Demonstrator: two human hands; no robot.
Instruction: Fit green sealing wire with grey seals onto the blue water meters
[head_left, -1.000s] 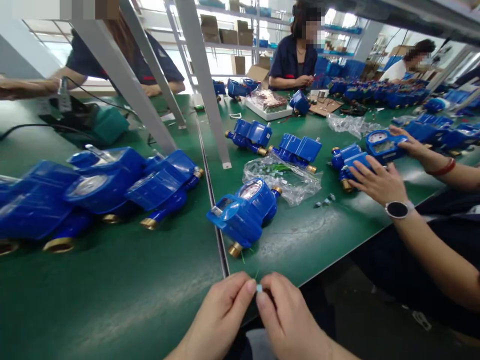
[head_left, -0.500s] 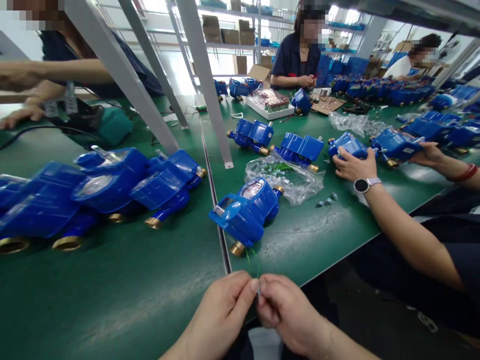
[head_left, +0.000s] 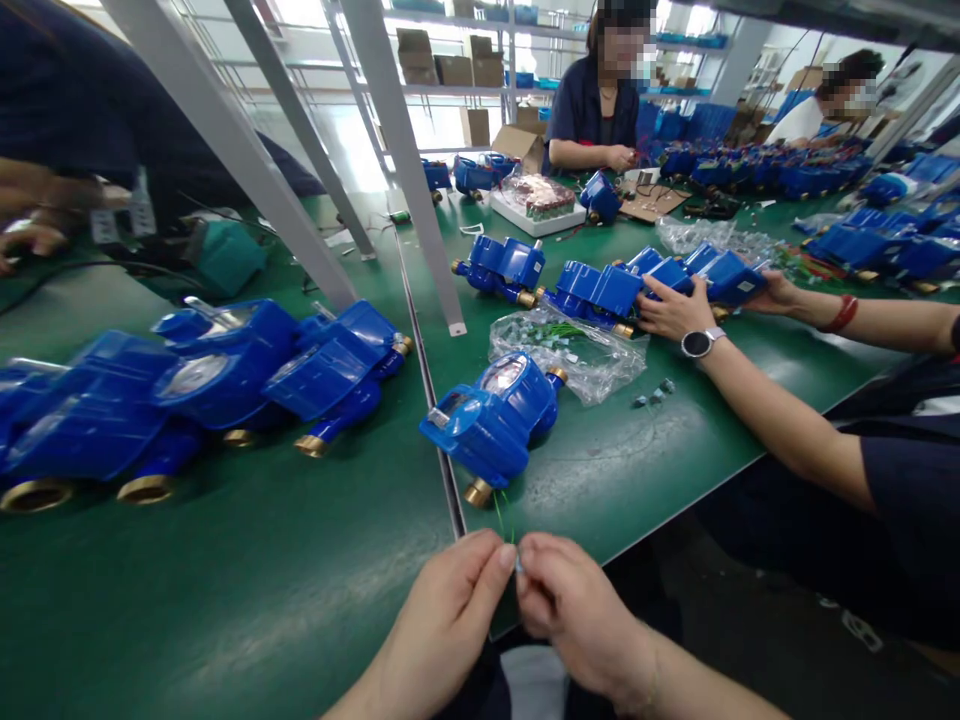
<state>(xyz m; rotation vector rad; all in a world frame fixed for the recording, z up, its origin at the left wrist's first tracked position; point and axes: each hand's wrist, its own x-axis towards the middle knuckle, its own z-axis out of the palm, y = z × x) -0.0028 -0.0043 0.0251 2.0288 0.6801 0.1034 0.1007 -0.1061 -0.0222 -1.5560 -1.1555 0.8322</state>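
A blue water meter (head_left: 491,425) with a round dial and brass ends lies on the bench just beyond my hands. From near its front brass fitting, a thin green wire (head_left: 501,512) runs down to my fingers. My left hand (head_left: 454,610) is closed, thumb and forefinger pinching the wire. Close against it, my right hand (head_left: 577,615) pinches a small pale-blue piece (head_left: 518,564), perhaps a seal; the fingers hide most of it. Past the meter lies a clear plastic bag (head_left: 592,360) holding green wires and small pale pieces. A few loose pieces (head_left: 654,394) lie to its right.
Several blue meters (head_left: 202,375) stand on the left. A co-worker's hands (head_left: 679,310) hold meters on the right. Slanted grey posts (head_left: 409,170) rise from the green bench (head_left: 300,580), which has a seam (head_left: 427,390). Other people work across it.
The co-worker on the right has pushed the blue meters leftward against the others in the row. The person at far left has shifted. My hands stay pinched together in nearly the same place.
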